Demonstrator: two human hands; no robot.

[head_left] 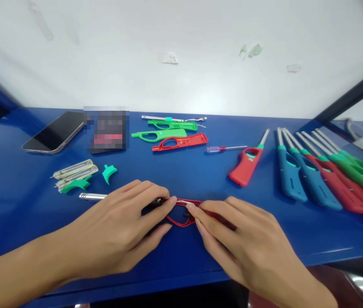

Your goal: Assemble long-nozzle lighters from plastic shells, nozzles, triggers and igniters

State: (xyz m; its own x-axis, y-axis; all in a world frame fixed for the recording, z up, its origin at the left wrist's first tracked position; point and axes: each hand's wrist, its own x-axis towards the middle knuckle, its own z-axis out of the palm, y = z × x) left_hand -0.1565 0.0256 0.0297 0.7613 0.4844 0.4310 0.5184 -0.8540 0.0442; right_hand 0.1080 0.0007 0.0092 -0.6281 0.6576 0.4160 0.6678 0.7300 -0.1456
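Note:
A red lighter shell half (181, 223) lies low over the table between my hands, its inside facing up. A thin white wire (184, 202) runs along its upper side. My left hand (120, 226) covers the barrel end, and its fingertips press on the shell and wire. A metal lighter tube (92, 196) sticks out to the left from under that hand. My right hand (242, 235) grips the handle end, with fingertips at the wire and a small black part (187, 214). Much of the shell is hidden beneath my fingers.
Behind lie green shell halves (162, 135), a red shell half (181, 142) and a screwdriver (216, 149). Finished-looking lighters (316, 175) line the right. At left are a phone (54, 132), a blurred dark box (109, 132), clear fuel tanks (75, 173) and green triggers (109, 173).

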